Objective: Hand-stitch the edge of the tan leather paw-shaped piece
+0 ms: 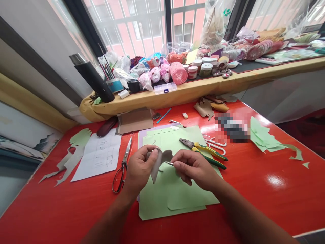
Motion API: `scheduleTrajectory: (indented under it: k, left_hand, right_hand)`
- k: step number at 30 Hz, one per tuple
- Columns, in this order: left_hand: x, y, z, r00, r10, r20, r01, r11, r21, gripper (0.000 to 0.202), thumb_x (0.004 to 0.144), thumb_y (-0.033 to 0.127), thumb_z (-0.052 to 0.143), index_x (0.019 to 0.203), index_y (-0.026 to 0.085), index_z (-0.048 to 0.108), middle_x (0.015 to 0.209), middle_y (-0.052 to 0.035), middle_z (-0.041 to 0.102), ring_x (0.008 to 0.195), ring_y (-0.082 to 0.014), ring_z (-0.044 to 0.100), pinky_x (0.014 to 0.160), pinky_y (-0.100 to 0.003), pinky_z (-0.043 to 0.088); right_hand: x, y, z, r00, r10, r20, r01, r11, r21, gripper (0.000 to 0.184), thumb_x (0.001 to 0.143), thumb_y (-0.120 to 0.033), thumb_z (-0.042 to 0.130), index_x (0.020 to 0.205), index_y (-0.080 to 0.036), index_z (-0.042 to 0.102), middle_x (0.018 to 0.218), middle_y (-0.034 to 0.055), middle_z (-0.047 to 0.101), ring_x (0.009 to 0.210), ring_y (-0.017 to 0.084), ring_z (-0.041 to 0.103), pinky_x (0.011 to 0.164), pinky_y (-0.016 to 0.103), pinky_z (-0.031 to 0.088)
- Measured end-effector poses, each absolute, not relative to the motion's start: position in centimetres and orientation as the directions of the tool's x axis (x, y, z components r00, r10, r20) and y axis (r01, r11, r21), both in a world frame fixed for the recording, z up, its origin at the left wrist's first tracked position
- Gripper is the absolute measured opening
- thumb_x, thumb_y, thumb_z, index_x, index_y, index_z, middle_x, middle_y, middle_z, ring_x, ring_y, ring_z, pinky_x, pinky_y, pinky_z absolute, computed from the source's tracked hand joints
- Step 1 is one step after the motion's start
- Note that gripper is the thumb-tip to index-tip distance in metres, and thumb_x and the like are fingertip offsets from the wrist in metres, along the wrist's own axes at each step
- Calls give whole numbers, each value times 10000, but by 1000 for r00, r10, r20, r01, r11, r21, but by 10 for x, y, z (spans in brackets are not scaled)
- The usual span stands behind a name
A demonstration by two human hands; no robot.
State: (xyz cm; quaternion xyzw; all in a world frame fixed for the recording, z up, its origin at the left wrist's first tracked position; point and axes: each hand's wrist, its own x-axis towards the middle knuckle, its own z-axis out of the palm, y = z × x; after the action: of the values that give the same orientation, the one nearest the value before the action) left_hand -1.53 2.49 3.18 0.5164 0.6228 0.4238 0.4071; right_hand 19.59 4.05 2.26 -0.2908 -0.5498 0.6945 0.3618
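My left hand (pixel 142 166) pinches a curved grey piece (pixel 156 167) that looks like leather or thick felt, held above the green paper sheets (pixel 162 200). Facing it, my right hand (pixel 194 166) grips a small thin metal rod (pixel 169 163) between thumb and fingers, its tip pointing toward the grey piece. The rod's exact kind is too small to tell. Pliers (pixel 207 149) with yellow and green handles lie just beyond my right hand. Left of my left hand rest scissors (pixel 124 164) with dark handles.
The red table (pixel 269 210) also bears a printed sheet (pixel 99 156), green paper scraps (pixel 265 135), a dark glasses case (pixel 107 126), brown board (pixel 135 121) and white-handled scissors (pixel 215 142). On the sill behind stand a black thermos (pixel 93 78), paint jars (pixel 205 69) and a clear plastic box (pixel 165 88).
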Motion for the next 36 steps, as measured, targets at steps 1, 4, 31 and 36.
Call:
scheduleTrajectory:
  k: [1,4,31,36]
  left_hand:
    - [-16,27,31,-96,991,-97,291,121,949,370,909,538,645,995,189,729,748,-8,685,616,-144,578,541,-237,444]
    - [-17,34,25,-7,989,-150,305,145,941,368,878,534,670,958,182,738,845,-40,720,735,-178,623,630,-260,475]
    - [-17,37,-2,40,959,-279,-27,280,960,266,748,366,861,889,177,739,854,-28,729,804,-156,646,730,-258,490]
    - [-14,35,-3,2,967,-255,-25,255,967,260,778,393,834,899,177,753,863,-40,754,793,-165,668,733,-269,519]
  right_hand:
    - [196,41,21,-563,826,-12,-171,-131,-977,284,966,-464,679,943,-183,643,549,-78,492,425,79,430,415,216,321]
    - [195,44,17,-457,889,-28,-78,-71,-994,288,972,-470,664,934,-186,644,588,-71,491,447,80,446,431,221,334]
    - [192,46,5,-370,926,69,335,202,-920,174,1007,-373,597,943,-227,665,754,-12,685,594,137,562,554,265,408]
    - [191,44,4,-396,914,90,407,263,-875,178,1008,-381,594,938,-236,669,795,12,719,613,156,569,576,283,409]
